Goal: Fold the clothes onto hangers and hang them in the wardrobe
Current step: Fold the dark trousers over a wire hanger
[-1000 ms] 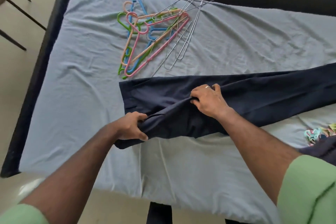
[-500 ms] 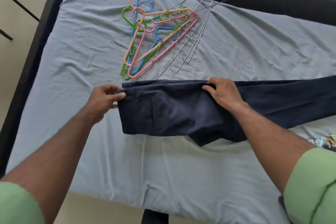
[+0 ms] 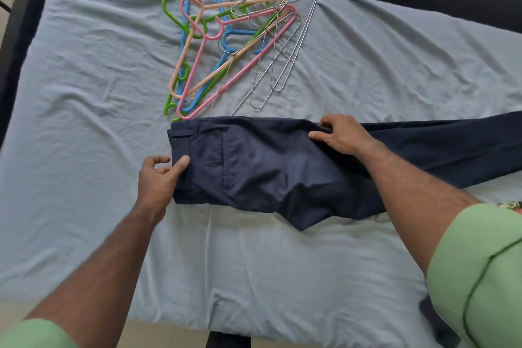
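While flat, trousers point(image 3: 268, 167) between both hands' fingers point(image 3: 180, 163).

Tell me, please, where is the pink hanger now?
In the head view the pink hanger lies on the bed sheet, upper middle, atop the coloured hanger pile, just beyond the navy trousers.

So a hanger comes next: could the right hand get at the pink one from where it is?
Probably yes: the pink hanger lies topmost among the plastic ones, just beyond the trousers, though the right hand must first release them.

Bed point(image 3: 84, 121): trousers point(image 3: 268, 167), hangers point(image 3: 226, 45)
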A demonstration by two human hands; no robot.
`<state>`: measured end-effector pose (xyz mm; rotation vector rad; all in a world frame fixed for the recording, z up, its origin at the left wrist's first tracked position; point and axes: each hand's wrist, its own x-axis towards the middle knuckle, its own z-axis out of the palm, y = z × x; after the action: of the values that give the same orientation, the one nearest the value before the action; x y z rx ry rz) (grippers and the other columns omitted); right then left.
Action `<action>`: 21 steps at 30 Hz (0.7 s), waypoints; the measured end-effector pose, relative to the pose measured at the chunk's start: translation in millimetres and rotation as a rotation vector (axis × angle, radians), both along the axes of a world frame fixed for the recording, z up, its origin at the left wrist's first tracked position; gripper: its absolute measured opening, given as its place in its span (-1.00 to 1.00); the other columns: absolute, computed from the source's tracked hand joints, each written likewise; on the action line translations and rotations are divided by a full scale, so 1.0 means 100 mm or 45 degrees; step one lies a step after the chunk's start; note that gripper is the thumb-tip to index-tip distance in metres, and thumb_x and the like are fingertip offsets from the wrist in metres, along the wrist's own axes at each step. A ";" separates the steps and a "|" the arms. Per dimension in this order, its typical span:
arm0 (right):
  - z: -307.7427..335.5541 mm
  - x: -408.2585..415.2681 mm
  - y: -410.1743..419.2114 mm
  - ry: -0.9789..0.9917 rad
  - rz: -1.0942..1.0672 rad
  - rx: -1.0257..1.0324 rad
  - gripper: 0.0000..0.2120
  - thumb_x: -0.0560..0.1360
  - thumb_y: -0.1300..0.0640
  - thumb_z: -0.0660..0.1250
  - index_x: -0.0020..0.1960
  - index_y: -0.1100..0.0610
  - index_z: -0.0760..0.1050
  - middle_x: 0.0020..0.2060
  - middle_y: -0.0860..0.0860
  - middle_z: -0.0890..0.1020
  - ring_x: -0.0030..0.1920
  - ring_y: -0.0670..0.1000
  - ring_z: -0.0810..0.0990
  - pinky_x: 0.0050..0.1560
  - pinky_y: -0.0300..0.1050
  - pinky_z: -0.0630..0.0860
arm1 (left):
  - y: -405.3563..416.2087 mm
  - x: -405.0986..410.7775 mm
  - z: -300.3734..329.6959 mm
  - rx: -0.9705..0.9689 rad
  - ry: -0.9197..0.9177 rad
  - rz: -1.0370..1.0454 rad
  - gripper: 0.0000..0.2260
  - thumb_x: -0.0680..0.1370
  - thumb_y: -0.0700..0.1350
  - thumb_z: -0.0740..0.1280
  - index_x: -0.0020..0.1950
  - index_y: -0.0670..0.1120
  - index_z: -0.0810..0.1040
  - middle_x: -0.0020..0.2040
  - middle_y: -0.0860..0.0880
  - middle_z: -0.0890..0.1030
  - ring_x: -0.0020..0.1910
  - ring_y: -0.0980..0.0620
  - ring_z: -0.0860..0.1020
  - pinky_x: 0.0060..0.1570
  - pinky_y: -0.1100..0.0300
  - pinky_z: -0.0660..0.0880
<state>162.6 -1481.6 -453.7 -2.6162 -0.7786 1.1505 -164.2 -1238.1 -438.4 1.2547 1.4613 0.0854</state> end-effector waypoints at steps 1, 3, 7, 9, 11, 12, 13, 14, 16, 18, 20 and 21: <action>0.03 0.03 -0.03 -0.015 0.009 -0.012 -0.67 0.48 -0.27 0.42 -0.10 -0.01 0.55 -0.21 -0.12 0.57 -0.09 0.05 0.56 0.02 0.03 0.46 | -0.06 -0.04 -0.01 -0.015 -0.040 -0.042 -0.61 0.46 -0.07 0.56 0.18 -0.13 0.49 -0.02 -0.06 0.68 -0.12 0.02 0.67 -0.17 0.12 0.60; 0.07 0.09 -0.12 -0.044 0.046 -0.055 -0.70 0.46 -0.28 0.42 -0.07 -0.05 0.56 -0.19 -0.16 0.58 -0.07 0.02 0.54 0.13 0.09 0.41 | -0.13 -0.05 -0.04 -0.050 -0.071 -0.156 -0.59 0.43 -0.14 0.58 0.24 -0.14 0.57 0.03 -0.01 0.70 -0.04 0.04 0.69 -0.05 0.11 0.61; 0.12 0.21 -0.30 0.003 -0.072 0.031 -0.92 0.46 0.00 0.40 -0.05 -0.08 0.58 -0.16 -0.15 0.62 -0.05 -0.02 0.56 0.31 0.19 0.40 | -0.14 0.05 -0.06 -0.011 -0.127 -0.145 -0.71 0.49 -0.21 0.52 0.19 -0.11 0.62 -0.10 0.15 0.72 -0.07 0.13 0.68 -0.08 0.20 0.62; 0.13 0.26 -0.34 -0.076 -0.049 0.001 -0.87 0.52 0.07 0.34 0.04 -0.03 0.61 -0.06 -0.08 0.66 0.04 0.06 0.58 0.36 0.19 0.37 | -0.15 0.05 -0.04 -0.033 -0.188 -0.094 -0.81 0.54 -0.23 0.46 0.12 -0.05 0.62 -0.11 0.16 0.73 -0.07 0.13 0.68 -0.09 0.21 0.63; 0.11 0.31 -0.37 -0.218 0.039 -0.056 -0.86 0.60 0.00 0.30 0.05 0.00 0.60 0.01 -0.02 0.67 0.10 0.10 0.58 0.36 0.16 0.31 | -0.15 -0.02 -0.04 -0.052 -0.202 -0.111 -0.82 0.56 -0.23 0.43 0.12 0.00 0.61 -0.04 0.11 0.73 0.00 0.06 0.68 -0.04 0.14 0.61; 0.10 0.34 -0.38 -0.270 0.065 -0.082 -0.83 0.61 -0.07 0.30 0.01 -0.01 0.59 -0.01 -0.02 0.67 0.09 0.09 0.58 0.34 0.14 0.29 | -0.14 -0.08 -0.06 -0.049 -0.190 -0.142 -0.81 0.57 -0.23 0.43 0.14 -0.02 0.60 -0.02 0.09 0.72 0.03 0.02 0.67 0.00 0.10 0.59; 0.09 0.37 -0.37 -0.297 0.080 -0.116 -0.80 0.61 -0.14 0.29 -0.03 -0.03 0.56 -0.04 -0.02 0.65 0.07 0.08 0.58 0.31 0.13 0.27 | -0.12 -0.14 -0.08 -0.038 -0.177 -0.179 -0.80 0.57 -0.23 0.42 0.17 -0.05 0.59 0.00 0.06 0.70 0.07 -0.04 0.66 0.06 0.07 0.57; 0.08 0.39 -0.34 -0.311 0.098 -0.163 -0.76 0.61 -0.18 0.29 -0.06 -0.04 0.53 -0.06 -0.03 0.64 0.05 0.08 0.57 0.28 0.13 0.26 | -0.10 -0.19 -0.10 -0.024 -0.154 -0.210 -0.77 0.57 -0.24 0.42 0.21 -0.08 0.57 0.03 0.04 0.68 0.09 -0.09 0.65 0.13 0.02 0.55; 0.06 0.39 -0.29 -0.342 0.133 -0.253 -0.74 0.61 -0.21 0.27 -0.07 -0.03 0.51 -0.06 -0.03 0.62 0.06 0.08 0.56 0.25 0.16 0.24 | -0.06 -0.24 -0.12 -0.007 -0.110 -0.269 -0.73 0.57 -0.23 0.42 0.26 -0.11 0.55 0.05 0.04 0.65 0.12 -0.13 0.63 0.21 -0.05 0.53; 0.04 0.33 -0.27 -0.428 0.159 -0.302 -0.76 0.61 -0.18 0.29 0.02 -0.01 0.51 0.03 -0.01 0.59 0.17 0.11 0.51 0.25 0.22 0.24 | -0.07 -0.21 -0.13 -0.015 -0.086 -0.289 -0.69 0.57 -0.23 0.43 0.30 -0.14 0.53 0.03 0.06 0.64 0.10 -0.11 0.63 0.22 -0.06 0.53; 0.02 0.20 -0.30 -0.590 0.137 -0.254 -0.74 0.58 -0.12 0.35 0.16 0.02 0.50 0.16 0.02 0.53 0.28 0.14 0.43 0.25 0.24 0.27 | -0.08 -0.17 -0.11 -0.044 -0.080 -0.258 -0.68 0.56 -0.23 0.44 0.30 -0.12 0.53 0.04 0.05 0.65 0.04 -0.03 0.64 0.18 -0.03 0.54; 0.01 0.10 -0.33 -0.662 0.091 -0.185 -0.71 0.56 -0.08 0.39 0.19 0.03 0.49 0.19 0.04 0.51 0.29 0.15 0.42 0.26 0.24 0.28 | -0.08 -0.14 -0.08 -0.057 -0.085 -0.234 -0.68 0.55 -0.22 0.46 0.29 -0.11 0.54 0.06 0.03 0.66 0.03 0.00 0.64 0.13 0.00 0.55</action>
<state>172.7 -1514.2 -452.6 -3.0792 -0.9088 0.5508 -178.5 -1246.4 -446.5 1.3314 1.2781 -0.0281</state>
